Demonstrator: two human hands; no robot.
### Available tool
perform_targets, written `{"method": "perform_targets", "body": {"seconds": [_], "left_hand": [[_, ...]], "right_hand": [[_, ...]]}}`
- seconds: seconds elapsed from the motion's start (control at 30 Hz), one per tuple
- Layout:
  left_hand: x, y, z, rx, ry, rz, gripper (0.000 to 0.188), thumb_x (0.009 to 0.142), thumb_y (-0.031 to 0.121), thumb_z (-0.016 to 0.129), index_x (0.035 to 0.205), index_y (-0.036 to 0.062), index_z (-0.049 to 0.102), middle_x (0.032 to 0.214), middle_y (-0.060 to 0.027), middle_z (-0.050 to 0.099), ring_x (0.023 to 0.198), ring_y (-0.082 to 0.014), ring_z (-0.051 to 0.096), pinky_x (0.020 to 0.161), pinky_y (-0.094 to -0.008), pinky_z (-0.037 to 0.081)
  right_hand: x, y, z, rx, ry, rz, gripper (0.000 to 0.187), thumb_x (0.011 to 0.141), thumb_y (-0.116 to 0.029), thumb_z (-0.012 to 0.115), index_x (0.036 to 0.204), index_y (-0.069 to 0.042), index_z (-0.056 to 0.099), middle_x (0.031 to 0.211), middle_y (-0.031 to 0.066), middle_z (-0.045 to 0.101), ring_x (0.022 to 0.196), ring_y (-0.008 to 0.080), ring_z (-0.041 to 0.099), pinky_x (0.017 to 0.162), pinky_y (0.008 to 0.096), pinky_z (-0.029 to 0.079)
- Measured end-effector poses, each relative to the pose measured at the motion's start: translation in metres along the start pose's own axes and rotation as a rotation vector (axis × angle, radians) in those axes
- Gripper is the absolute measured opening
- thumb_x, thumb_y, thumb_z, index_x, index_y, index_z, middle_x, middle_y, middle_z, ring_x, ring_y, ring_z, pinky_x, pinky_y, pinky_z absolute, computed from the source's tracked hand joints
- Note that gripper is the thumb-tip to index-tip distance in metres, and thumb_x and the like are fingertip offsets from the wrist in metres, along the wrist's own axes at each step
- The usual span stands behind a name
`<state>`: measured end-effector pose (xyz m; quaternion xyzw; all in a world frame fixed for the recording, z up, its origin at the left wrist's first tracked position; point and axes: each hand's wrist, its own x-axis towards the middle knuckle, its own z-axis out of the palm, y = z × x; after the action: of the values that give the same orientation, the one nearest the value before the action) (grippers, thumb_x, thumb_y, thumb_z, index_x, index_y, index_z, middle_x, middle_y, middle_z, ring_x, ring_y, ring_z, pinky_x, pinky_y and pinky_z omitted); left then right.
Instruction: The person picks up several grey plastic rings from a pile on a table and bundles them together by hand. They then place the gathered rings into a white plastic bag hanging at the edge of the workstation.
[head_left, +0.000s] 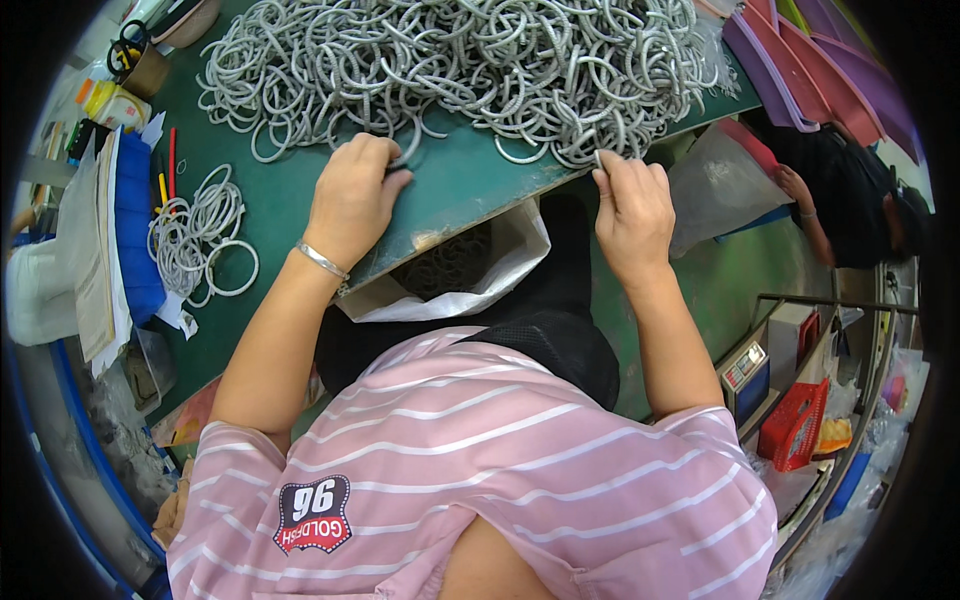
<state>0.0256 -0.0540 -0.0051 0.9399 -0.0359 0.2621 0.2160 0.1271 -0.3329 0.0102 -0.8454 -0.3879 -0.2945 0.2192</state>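
A large heap of grey ridged rings (480, 65) covers the far part of the green table (280, 190). My left hand (350, 200), with a silver bangle at the wrist, is at the heap's near edge. Its fingers curl around one grey ring (413, 148), whose arc comes out between thumb and fingers. Off the table's right edge, my right hand (637, 220) is closed in a pinch. A small pale bit shows at its fingertips, too little to name. Below the table edge, between my arms, a white sack (500, 290) gapes, with dim rings inside.
A smaller bundle of rings (205, 230) lies on the left, beside a blue folder (138, 230) and pens. Scissors (128, 50) stand in a cup at the far left. Pink and purple trays (800, 70) are stacked far right, near another person (850, 190). A red basket (793, 425) sits lower right.
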Motion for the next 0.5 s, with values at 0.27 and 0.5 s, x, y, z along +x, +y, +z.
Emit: {"method": "perform_targets", "body": {"seconds": [0.27, 0.5], "left_hand": [[0.014, -0.016, -0.025, -0.144, 0.155, -0.111, 0.001, 0.084, 0.001, 0.059, 0.084, -0.0003, 0.059, 0.078, -0.0106, 0.058, 0.069, -0.0227, 0.057, 0.065, -0.0297, 0.046], [-0.001, -0.023, -0.016, -0.579, -0.064, -0.454, 0.011, 0.094, 0.004, 0.048, 0.1, -0.0018, 0.055, 0.089, -0.0052, 0.06, 0.075, -0.0086, 0.056, 0.07, -0.022, 0.049]], "right_hand": [[-0.003, 0.031, -0.011, 0.264, 0.208, 0.362, 0.009, 0.09, -0.008, 0.057, 0.089, 0.0, 0.06, 0.074, 0.011, 0.058, 0.062, 0.0217, 0.053, 0.06, 0.0315, 0.044], [0.013, 0.055, -0.053, 1.028, 0.19, 1.017, 0.023, 0.096, -0.022, 0.05, 0.09, -0.002, 0.06, 0.062, -0.0069, 0.042, 0.05, 0.0001, 0.031, 0.044, 0.0176, 0.023]]}}
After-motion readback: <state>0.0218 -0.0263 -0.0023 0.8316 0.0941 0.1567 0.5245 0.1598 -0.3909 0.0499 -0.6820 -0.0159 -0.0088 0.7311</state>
